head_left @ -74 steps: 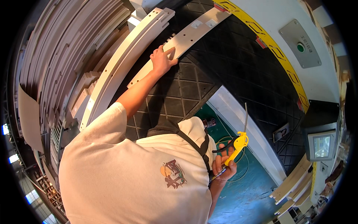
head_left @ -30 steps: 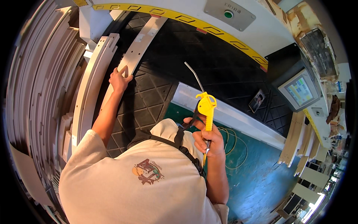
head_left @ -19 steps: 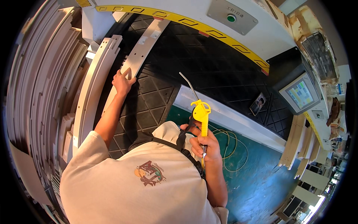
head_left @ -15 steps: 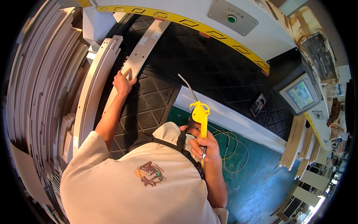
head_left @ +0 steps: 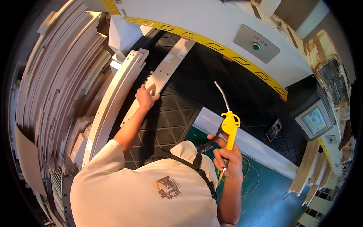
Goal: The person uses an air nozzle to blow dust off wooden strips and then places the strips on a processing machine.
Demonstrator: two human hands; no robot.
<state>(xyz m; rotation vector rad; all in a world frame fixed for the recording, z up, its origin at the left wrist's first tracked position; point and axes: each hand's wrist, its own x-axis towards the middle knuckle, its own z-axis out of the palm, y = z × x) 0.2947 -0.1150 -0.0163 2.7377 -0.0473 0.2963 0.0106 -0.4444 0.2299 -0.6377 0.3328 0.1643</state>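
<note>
My left hand (head_left: 146, 97) grips a long pale board (head_left: 171, 65) across its width, fingers at one edge and thumb by the other. The board has small drilled holes and pale label patches. It lies on the black ribbed machine bed, and its far end reaches under the yellow-edged machine beam. In my right hand (head_left: 230, 159) is a yellow air blow gun (head_left: 229, 126), its thin bent metal nozzle pointing up and away from me. My fingers wrap its handle; the trigger is partly hidden. Left of the gripped board stands another long pale profile (head_left: 115, 92).
Tall stacks of pale boards (head_left: 53, 83) fill the left. The white machine beam (head_left: 211, 22) carries a green button (head_left: 256, 46). A touch screen (head_left: 314, 119) and wooden strips (head_left: 305, 168) are at the right. A thin hose loops over the green floor (head_left: 257, 206).
The whole view has shifted, so everything sits further right and lower. Both hands keep their holds; the board and blow gun show no clear movement of their own.
</note>
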